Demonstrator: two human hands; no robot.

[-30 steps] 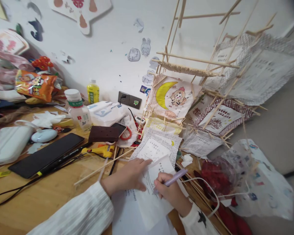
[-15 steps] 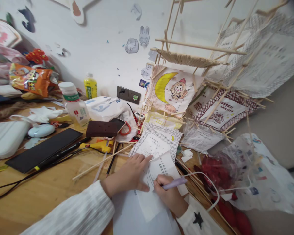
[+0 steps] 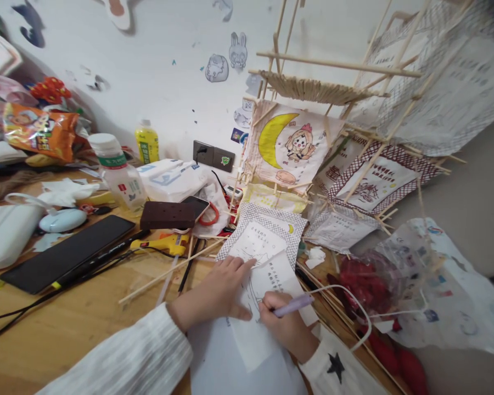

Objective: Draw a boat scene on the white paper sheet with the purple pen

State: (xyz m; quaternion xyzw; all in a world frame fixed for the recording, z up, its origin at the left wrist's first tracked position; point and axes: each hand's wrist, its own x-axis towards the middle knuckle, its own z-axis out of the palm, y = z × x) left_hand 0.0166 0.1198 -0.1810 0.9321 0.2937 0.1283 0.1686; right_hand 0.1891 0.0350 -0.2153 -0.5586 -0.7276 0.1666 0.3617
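My left hand (image 3: pixel 226 288) lies with fingers spread on a thin white sheet with line drawing and handwriting (image 3: pixel 269 280). A light purple pen (image 3: pixel 294 305) is in my right hand (image 3: pixel 286 323), its tip hidden by the fingers low on that sheet. Beneath the sheet's upper edge lies a paper with a cross-hatched border and a small yellow moon (image 3: pixel 290 228). Blank white paper (image 3: pixel 239 367) is underneath, toward me. A wooden stick frame (image 3: pixel 337 65) stands behind, hung with drawn panels, one bearing a big yellow crescent (image 3: pixel 270 140).
To the left lie a yellow glue gun (image 3: pixel 164 243), a black tablet-like slab (image 3: pixel 72 252), a dark brown box (image 3: pixel 167 215) and a white-capped bottle (image 3: pixel 117 178). A white cable (image 3: pixel 360 307) loops right of my hand, near loose sticks and a plastic bag (image 3: pixel 456 296).
The view has shifted slightly, so the background sits a little further left and higher. Both hands stay nearly in place on the sheet.
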